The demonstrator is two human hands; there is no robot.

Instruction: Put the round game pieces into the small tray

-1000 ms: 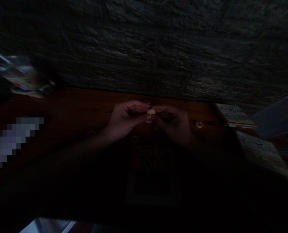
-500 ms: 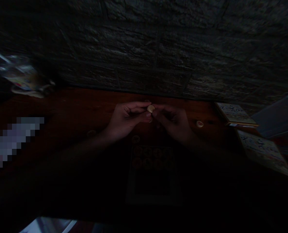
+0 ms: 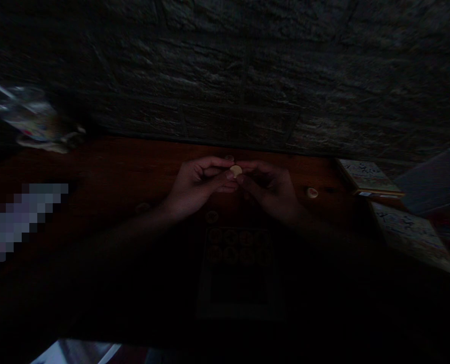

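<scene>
A pale round Chinese chess piece [image 3: 236, 171] is pinched between the fingertips of both hands, above the far part of the table. My left hand [image 3: 198, 184] grips its left side with thumb and fingers. From the other side, my right hand [image 3: 272, 189] closes thumb and index finger on it. Just beyond the fingertips lies another round piece [image 3: 229, 157], partly hidden. Nearer to me, below the hands, an open tray [image 3: 204, 298] holds two rows of round pieces [image 3: 231, 246], very dim in shadow. One loose piece [image 3: 211, 217] rests by the tray's upper left corner.
Right of my hands lies a piece with a red mark [image 3: 312, 192]. Two flat boxes with dark writing, one farther back [image 3: 368, 174] and one closer [image 3: 414, 235], lie at the right. A plastic cup with a straw [image 3: 35, 114] stands far left. A stone wall [image 3: 225, 76] borders the wooden table [image 3: 134, 156].
The held piece has tilted a little between my fingertips, and the left thumb has shifted slightly over it. Otherwise the hands stay in place.
</scene>
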